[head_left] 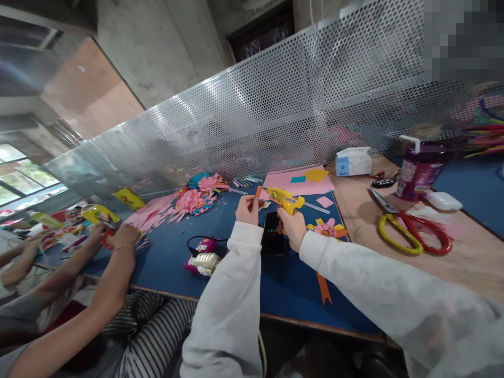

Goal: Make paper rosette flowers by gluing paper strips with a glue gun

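My right hand [292, 227] grips a yellow hot glue gun [284, 198] by its handle, with a clear glue stick [318, 208] poking out of its back end. The nozzle points left, close to a small orange paper strip [258, 192] pinched in my left hand [247, 210]. Whether nozzle and strip touch, I cannot tell. Beneath my hands lies a black phone [273, 242] with a lit screen. Right of it rests a paper flower [326, 228] in pink, yellow and orange, partly behind my right wrist. An orange ribbon tail [324, 289] hangs below my right sleeve.
Large scissors [417, 231], a purple bottle [419, 173] and a tissue pack [353, 161] stand or lie on the right. Pink paper sheets [271, 181] lie behind my hands. Pink paper flowers [192, 199] and a purple box [205, 249] are left. A co-worker's hands [122, 236] hold red scissors further left.
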